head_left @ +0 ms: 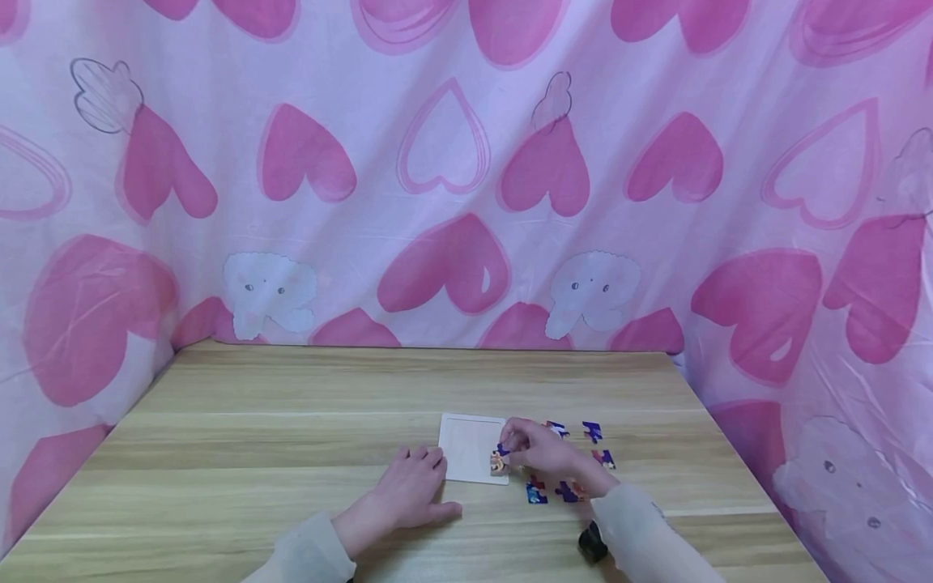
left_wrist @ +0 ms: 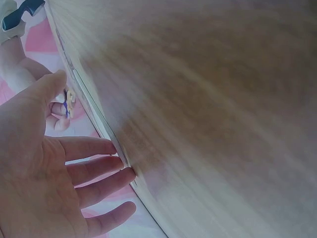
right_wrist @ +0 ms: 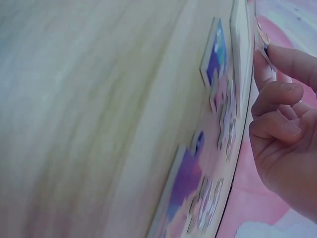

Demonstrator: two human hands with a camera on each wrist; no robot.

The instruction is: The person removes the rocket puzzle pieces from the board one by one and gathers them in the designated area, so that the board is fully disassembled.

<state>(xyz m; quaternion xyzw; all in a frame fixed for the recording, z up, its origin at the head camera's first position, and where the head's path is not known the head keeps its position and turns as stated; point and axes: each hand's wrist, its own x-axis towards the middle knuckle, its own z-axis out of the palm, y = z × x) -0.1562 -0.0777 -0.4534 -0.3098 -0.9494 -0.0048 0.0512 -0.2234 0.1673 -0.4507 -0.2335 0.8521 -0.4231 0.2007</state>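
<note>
A square white puzzle frame (head_left: 466,449) lies on the table, its recessed surface bare where it shows. At its left edge rests my left hand (head_left: 410,488), fingers spread and fingertips touching the rim. Over the frame's right side, my right hand (head_left: 539,450) pinches a jigsaw piece (head_left: 499,461) with yellow and dark blue print between thumb and finger. In the right wrist view the held piece (right_wrist: 264,42) is raised and tilted. Loose jigsaw pieces (head_left: 536,490) lie to the frame's right, some of them partly hidden by my right hand and forearm.
More printed pieces lie farther right, including a dark blue one (head_left: 593,431) and another near the forearm (head_left: 604,459). A black object (head_left: 593,543) sits by the right sleeve. The wooden table (head_left: 291,405) is bordered by a pink heart-patterned curtain (head_left: 437,162).
</note>
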